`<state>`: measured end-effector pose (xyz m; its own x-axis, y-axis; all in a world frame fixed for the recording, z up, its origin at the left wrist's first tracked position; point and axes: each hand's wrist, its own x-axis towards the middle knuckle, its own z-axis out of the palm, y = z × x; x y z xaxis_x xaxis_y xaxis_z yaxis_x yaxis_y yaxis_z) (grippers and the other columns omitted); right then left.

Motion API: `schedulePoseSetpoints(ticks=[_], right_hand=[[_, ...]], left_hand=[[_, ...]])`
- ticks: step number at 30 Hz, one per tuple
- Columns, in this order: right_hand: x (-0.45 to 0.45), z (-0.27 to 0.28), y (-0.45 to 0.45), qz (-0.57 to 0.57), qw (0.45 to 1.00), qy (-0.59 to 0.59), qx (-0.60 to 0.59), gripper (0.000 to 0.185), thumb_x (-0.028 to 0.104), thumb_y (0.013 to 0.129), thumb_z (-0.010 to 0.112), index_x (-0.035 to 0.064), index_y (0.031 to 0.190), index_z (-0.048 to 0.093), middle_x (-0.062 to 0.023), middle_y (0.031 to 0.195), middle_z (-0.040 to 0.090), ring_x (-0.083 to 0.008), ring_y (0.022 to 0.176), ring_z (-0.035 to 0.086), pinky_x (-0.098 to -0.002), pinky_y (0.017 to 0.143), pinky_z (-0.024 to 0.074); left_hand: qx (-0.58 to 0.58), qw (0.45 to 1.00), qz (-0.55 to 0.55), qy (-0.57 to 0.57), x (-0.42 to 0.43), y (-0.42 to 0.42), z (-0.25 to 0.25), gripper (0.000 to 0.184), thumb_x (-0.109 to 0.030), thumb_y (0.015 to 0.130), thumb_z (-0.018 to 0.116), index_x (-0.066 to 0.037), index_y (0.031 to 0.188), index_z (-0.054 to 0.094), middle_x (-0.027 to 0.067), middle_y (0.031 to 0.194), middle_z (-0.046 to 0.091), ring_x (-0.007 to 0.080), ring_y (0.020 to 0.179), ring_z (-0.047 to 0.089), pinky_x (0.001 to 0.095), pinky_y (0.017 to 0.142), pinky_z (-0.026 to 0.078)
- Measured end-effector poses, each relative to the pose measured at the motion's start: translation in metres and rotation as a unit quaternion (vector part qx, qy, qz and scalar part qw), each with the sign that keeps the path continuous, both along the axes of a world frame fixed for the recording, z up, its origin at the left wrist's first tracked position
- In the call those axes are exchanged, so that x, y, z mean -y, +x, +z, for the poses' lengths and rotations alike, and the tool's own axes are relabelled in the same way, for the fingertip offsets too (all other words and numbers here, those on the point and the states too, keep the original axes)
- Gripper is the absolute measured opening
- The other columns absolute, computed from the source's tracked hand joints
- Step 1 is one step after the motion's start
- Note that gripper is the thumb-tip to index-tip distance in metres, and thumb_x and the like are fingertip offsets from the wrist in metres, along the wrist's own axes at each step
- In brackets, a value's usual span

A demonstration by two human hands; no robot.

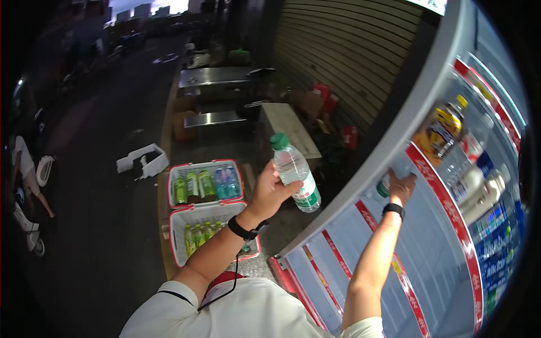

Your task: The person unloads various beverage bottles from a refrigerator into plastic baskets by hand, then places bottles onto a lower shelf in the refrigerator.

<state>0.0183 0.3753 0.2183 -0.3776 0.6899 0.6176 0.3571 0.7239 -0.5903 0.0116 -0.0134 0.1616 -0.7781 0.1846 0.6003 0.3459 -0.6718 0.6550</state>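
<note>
My left hand [272,188] is wrapped round a clear plastic water bottle [298,174] with a green cap and a green-and-white label. The bottle is held up, tilted, in front of the fridge. My right hand [401,187] reaches onto a shelf of the display fridge [360,169], its fingers spread. Just left of those fingers is another bottle [383,186] with a green label, partly hidden; whether the hand touches it I cannot tell.
Two red-rimmed baskets [170,191] of bottles stand on the ground. Other drinks [445,132] fill the fridge's right-hand shelves. Behind are metal tables [214,76] and a roller shutter [349,50]. Broken white foam [152,163] lies on the road, with a person [25,163] at far left.
</note>
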Motion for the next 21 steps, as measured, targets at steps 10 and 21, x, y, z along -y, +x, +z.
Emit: schedulePoseSetpoints(ticks=[10, 21], right_hand=[[0.080, -0.014, 0.083, 0.066, 0.989, 0.123, -0.046, 0.059, 0.022, 0.090, 0.077, -0.0070, 0.132, 0.048, -0.0229, 0.126, 0.062, -0.0296, 0.113, 0.062, -0.0399, 0.097, 0.0497], [0.241, -0.109, 0.094, 0.374, 0.918, -0.010, -0.132, 0.080, 0.025, 0.080, 0.086, -0.0005, 0.142, 0.042, -0.0204, 0.136, 0.052, -0.0348, 0.125, 0.053, -0.0519, 0.106, 0.0475]], left_hand=[[0.120, 0.989, 0.060, -0.059, 0.117, -0.008, -0.060, 0.059, 0.006, 0.086, 0.072, -0.002, 0.139, 0.046, 0.0088, 0.126, 0.063, 0.0172, 0.114, 0.063, 0.0347, 0.100, 0.051], [0.281, 0.915, 0.235, -0.169, 0.234, -0.017, -0.224, 0.050, -0.007, 0.090, 0.074, 0.000, 0.134, 0.051, 0.0100, 0.124, 0.065, 0.0170, 0.112, 0.063, 0.0321, 0.098, 0.048]])
